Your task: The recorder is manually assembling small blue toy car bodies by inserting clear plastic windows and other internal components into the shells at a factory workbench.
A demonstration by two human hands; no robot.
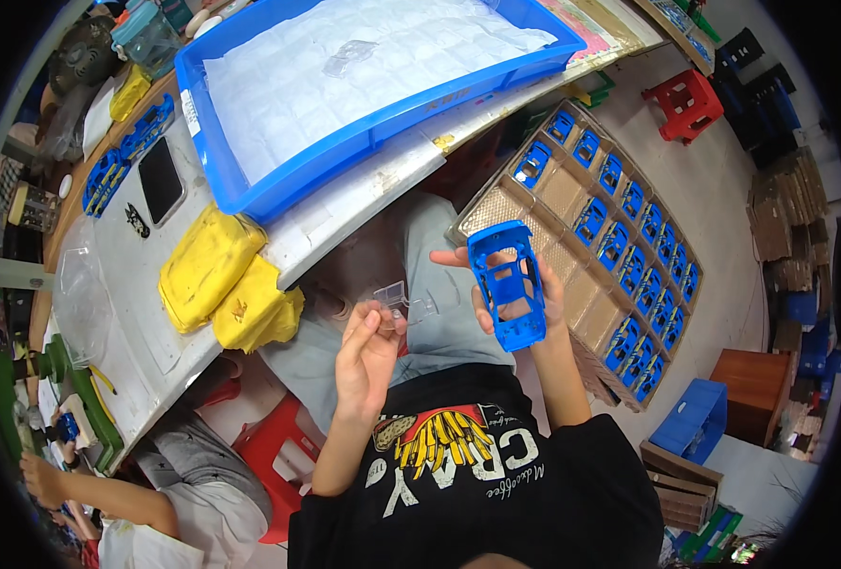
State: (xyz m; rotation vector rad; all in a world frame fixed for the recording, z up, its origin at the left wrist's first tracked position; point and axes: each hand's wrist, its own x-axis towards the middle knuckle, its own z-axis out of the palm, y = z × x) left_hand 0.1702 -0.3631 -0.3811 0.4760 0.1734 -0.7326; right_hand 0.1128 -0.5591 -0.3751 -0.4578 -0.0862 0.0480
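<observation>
Pinching clear moulded plastic part [422,310] in left hand [367,349], centre of frame | right hand [550,302] grips blue toy-car body shell [510,271], just right of centre | hands apart | risk: fingertip-only hold could let the clear part slip; careless contact between the two pieces could scuff either

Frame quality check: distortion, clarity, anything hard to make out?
Head view: fisheye bows the blue tray's edges, corners go black; head view: clear part in the left hand blends into the pale trousers; head view: blue shell reads clearly.
</observation>
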